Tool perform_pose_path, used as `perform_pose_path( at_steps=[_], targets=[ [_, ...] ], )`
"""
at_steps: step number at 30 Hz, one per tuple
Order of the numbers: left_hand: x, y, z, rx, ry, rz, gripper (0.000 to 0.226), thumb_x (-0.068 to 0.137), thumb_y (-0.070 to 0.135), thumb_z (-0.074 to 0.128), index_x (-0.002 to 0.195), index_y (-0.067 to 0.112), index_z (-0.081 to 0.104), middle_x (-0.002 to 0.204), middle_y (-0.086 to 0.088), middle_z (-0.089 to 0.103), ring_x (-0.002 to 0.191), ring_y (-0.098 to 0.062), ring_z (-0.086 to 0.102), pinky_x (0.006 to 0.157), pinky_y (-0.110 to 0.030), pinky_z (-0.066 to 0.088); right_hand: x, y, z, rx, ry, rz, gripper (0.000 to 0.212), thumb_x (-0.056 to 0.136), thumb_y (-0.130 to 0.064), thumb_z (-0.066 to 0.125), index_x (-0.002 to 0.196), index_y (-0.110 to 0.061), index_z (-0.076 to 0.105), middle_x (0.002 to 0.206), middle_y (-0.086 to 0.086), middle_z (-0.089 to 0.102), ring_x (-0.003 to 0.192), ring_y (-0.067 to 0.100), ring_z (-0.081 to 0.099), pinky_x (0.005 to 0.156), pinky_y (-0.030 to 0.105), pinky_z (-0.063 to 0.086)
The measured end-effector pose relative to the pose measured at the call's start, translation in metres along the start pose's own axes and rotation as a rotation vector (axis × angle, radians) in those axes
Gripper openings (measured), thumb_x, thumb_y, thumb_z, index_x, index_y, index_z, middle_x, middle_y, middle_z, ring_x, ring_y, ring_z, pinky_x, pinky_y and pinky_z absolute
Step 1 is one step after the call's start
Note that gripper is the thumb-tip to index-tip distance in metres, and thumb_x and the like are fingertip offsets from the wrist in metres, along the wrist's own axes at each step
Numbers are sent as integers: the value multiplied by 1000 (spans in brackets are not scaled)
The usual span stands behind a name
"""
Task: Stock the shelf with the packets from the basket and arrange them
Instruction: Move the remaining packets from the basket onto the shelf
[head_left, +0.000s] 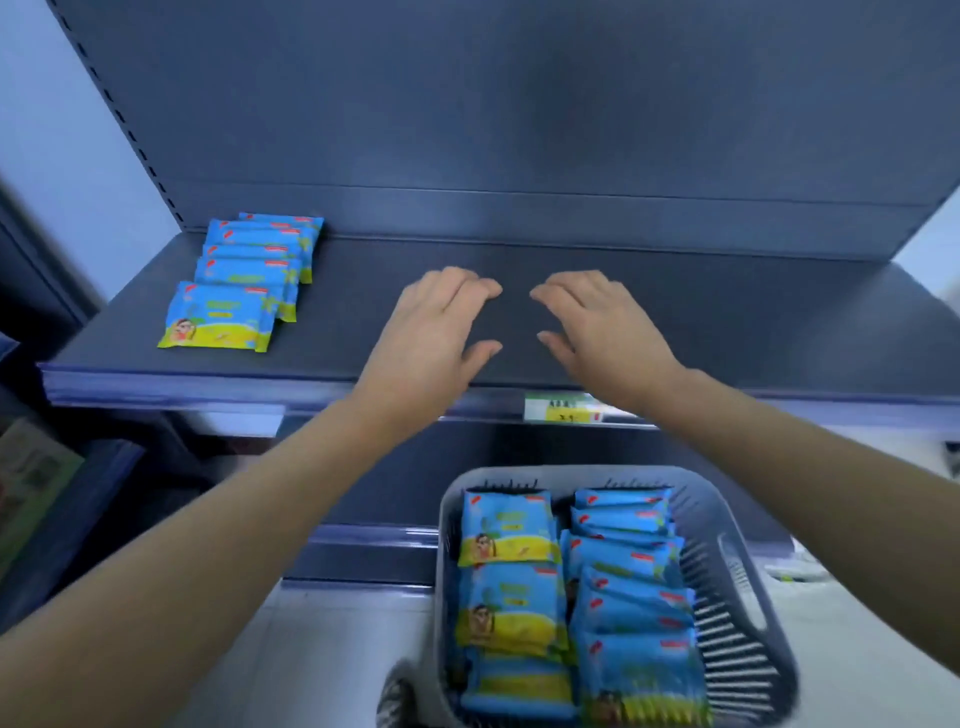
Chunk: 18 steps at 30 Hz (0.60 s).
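Note:
A row of several blue-and-yellow packets (244, 278) lies overlapped on the left end of the dark grey shelf (727, 322). More of the same packets (576, 587) fill a grey slotted basket (737, 597) below the shelf, in two rows. My left hand (439, 322) and my right hand (602, 327) hover palm down over the middle of the shelf, side by side, fingers loosely bent toward each other. Neither hand holds anything.
The shelf's back panel (519, 104) rises behind the hands. A price label (563, 408) sits on the shelf's front edge. A lower shelf (363, 540) lies beneath, and a light floor (322, 665) shows beside the basket. Blurred goods (31, 483) stand at the far left.

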<state>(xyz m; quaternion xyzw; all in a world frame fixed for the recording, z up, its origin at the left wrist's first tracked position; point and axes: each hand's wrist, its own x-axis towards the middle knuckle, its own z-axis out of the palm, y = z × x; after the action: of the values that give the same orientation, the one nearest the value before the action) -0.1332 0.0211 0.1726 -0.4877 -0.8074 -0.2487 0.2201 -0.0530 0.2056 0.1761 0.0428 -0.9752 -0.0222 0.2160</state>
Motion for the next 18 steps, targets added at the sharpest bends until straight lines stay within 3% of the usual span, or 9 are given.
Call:
perform_pose_path(
  at_steps=[6, 9, 14, 18],
  targets=[
    [-53, 85, 76, -43, -158, 17, 46, 73, 23, 68, 113, 2, 58, 108, -16, 60, 101, -24, 46, 90, -32, 33, -118, 46, 2, -60, -112, -9, 35, 76, -21, 56, 104, -2, 63, 102, 16, 65, 90, 36, 63, 76, 41, 52],
    [-84, 111, 110, -39, -311, -26, 48, 70, 18, 75, 112, 2, 60, 108, -17, 61, 100, -34, 58, 91, -36, 38, -167, 59, 22, -40, -232, -27, 42, 70, -16, 74, 107, -1, 62, 106, 18, 64, 95, 37, 62, 80, 42, 51],
    [-129, 132, 144, -98, -624, -183, 50, 79, 20, 72, 123, 4, 53, 118, -17, 55, 112, -35, 49, 97, -39, 34, -217, 55, 59, 64, -606, -75, 44, 93, -30, 52, 133, -11, 46, 132, 9, 49, 122, 29, 43, 100, 38, 33],
    [-156, 143, 163, -133, -801, -280, 48, 83, 27, 69, 125, 10, 52, 119, -9, 53, 112, -28, 46, 96, -33, 35, -242, 48, 87, 109, -877, -89, 39, 94, -28, 49, 132, -15, 49, 127, 10, 53, 120, 29, 44, 99, 41, 39]
  ],
)
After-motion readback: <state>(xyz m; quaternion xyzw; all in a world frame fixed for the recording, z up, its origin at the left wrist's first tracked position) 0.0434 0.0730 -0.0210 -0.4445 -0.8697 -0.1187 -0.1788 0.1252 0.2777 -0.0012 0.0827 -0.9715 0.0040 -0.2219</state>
